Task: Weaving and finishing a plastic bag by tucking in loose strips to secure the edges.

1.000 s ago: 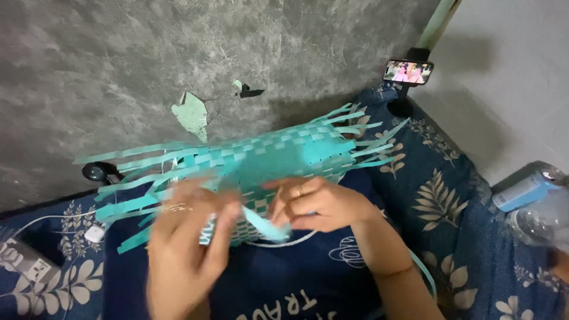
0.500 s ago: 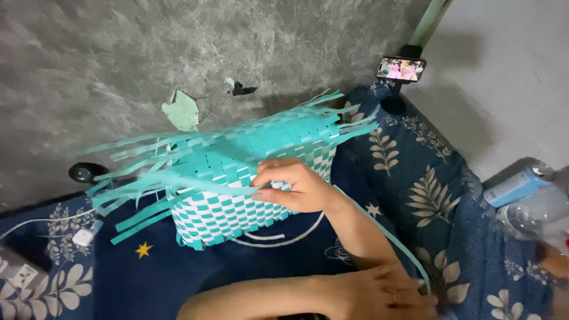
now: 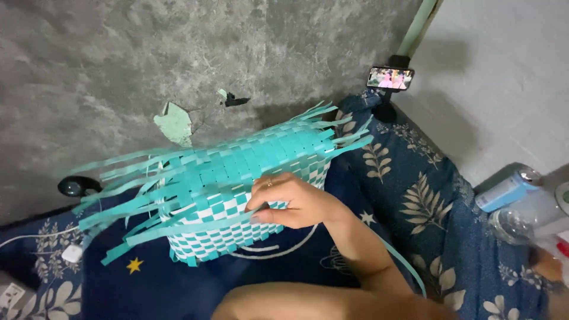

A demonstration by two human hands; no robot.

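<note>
A half-woven basket (image 3: 237, 172) of teal and white strips lies on its side on a dark blue leaf-patterned bed cover (image 3: 415, 178). Loose strip ends fan out to the left and upper right. My right hand (image 3: 290, 204), with a ring on one finger, grips the basket's woven wall near its lower edge, fingers curled onto the strips. Its forearm runs down to the lower right. My left hand is out of view; only a bare arm (image 3: 308, 302) crosses the bottom edge. A long teal strip (image 3: 406, 264) trails past my right forearm.
A phone on a stand (image 3: 390, 77) shows a bright screen at the back corner. A can (image 3: 507, 189) and a clear plastic bottle (image 3: 527, 216) lie at the right. A white plug with cable (image 3: 72, 253) and a black round object (image 3: 77, 186) sit at the left by the grey wall.
My left hand has left the basket and swung off to the lower right, out of view. The basket has tipped and shifted; my right hand stays on its side.
</note>
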